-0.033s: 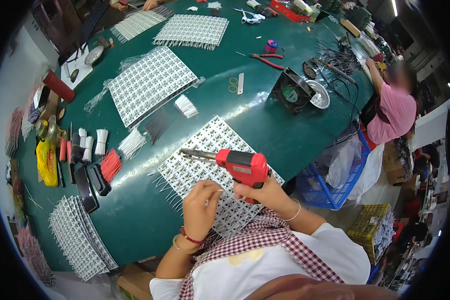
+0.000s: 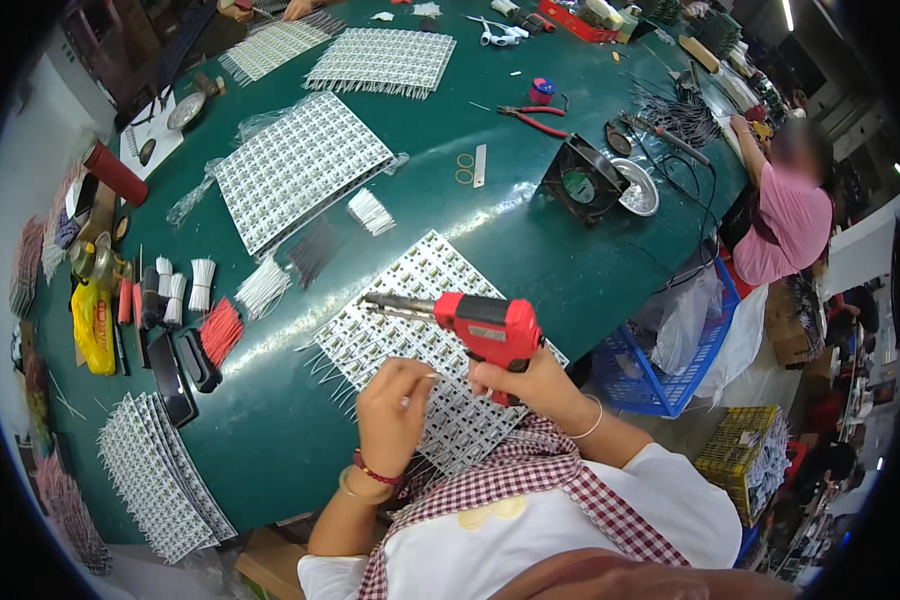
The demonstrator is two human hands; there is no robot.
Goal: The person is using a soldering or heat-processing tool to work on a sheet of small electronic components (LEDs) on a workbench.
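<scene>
My right hand [image 2: 532, 382] is wrapped round the grip of a red and black soldering gun [image 2: 490, 328]. Its long metal barrel points left, with the tip over a white panel of small circuit boards [image 2: 432, 268]. Thin wires stick out from that panel's left edge. My left hand [image 2: 394, 402] is closed above the panel's near left part, its fingertips pinched together. A tiny pale bit shows at the fingers, too small to name. My forearm and the checked apron cover the panel's near corner.
A larger panel stack [image 2: 305, 165] lies beyond on the green table [image 2: 450, 130]. White wire bundles [image 2: 372, 212] and red wires [image 2: 222, 330] sit to the left. More panels [image 2: 160, 480] are at the near left. Right: a black fan [image 2: 582, 180], a metal dish [image 2: 638, 190], pliers [image 2: 535, 120], a co-worker [image 2: 785, 220].
My left hand has shifted slightly left, away from the soldering gun. The gun's body has tilted a little, while its tip stays near the same spot over the panel.
</scene>
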